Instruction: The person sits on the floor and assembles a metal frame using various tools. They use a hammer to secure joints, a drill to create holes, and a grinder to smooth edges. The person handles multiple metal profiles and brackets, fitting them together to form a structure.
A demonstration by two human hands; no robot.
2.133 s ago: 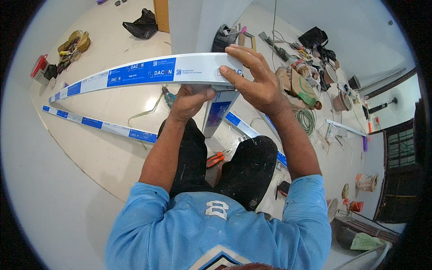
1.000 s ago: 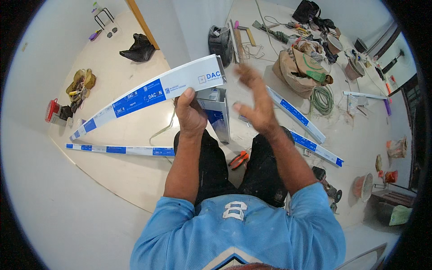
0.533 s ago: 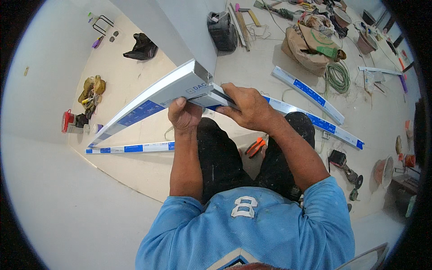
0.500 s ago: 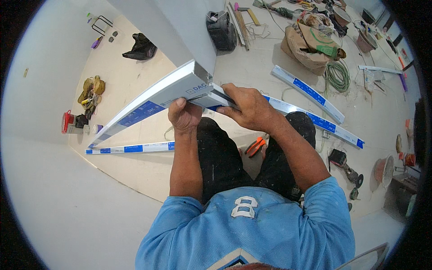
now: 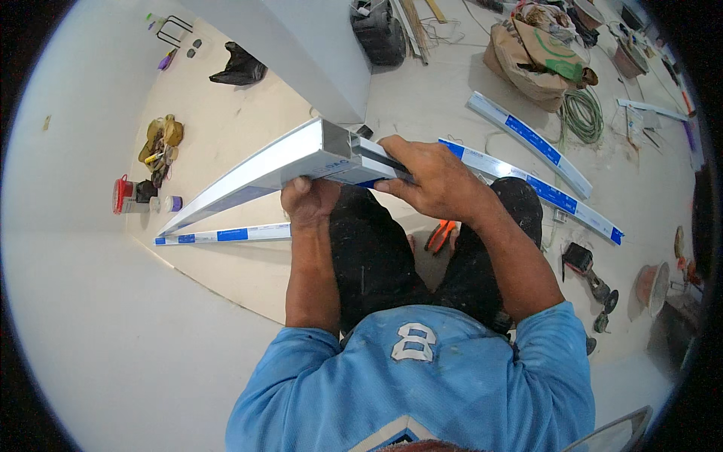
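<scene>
A long white aluminium profile [image 5: 248, 177] with an open hollow end slants from far left up to the middle, over my lap. My left hand [image 5: 310, 200] is closed around it near that end, thumb on the near side. My right hand [image 5: 437, 181] grips a shorter aluminium piece [image 5: 370, 161], its dark slot facing up, held against the long profile's end. How the two pieces meet is partly hidden by my fingers. Orange-handled pliers [image 5: 440, 236] lie on the floor between my legs.
Other blue-labelled profiles lie left [image 5: 260, 233] and right [image 5: 557, 197], plus a shorter length [image 5: 527, 139]. A wall corner [image 5: 343, 83] juts in ahead. A brown sack [image 5: 527, 64], coiled green hose [image 5: 581, 117] and power tool [image 5: 591, 275] lie to the right.
The long profile has rolled, so its blue-labelled side shows less and its plain face more. Both hands keep their hold. The view has shifted slightly.
</scene>
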